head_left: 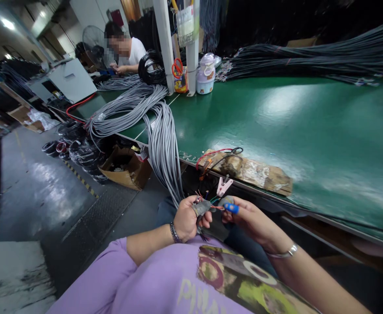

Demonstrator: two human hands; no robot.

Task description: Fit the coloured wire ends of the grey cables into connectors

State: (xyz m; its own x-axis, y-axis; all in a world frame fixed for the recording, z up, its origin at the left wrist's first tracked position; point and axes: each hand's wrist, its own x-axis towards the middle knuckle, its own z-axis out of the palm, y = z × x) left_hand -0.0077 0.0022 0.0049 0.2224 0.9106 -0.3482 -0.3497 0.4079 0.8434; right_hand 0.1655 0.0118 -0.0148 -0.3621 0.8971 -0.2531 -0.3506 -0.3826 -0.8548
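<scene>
My left hand [194,216], a grey covering on its thumb, is closed around the ends of grey cables. Thin coloured wires [213,201], some red and some green, fan out from that grip. My right hand [240,214] pinches the tips of these wires between thumb and finger; a blue cover wraps one of its digits. Just beyond both hands, a pink clip [223,186] hangs at the bench edge. Behind it lies a worn wooden board [260,173] with a red wire and a dark cord on it. The exact wires within each grip are partly hidden.
A bundle of grey cables [165,144] drapes over the edge of the green bench [296,126]. A lilac bottle [206,74] stands by the white post. Dark cables [309,59] lie along the back. A cardboard box [126,170] sits below; a co-worker [134,52] sits at far left.
</scene>
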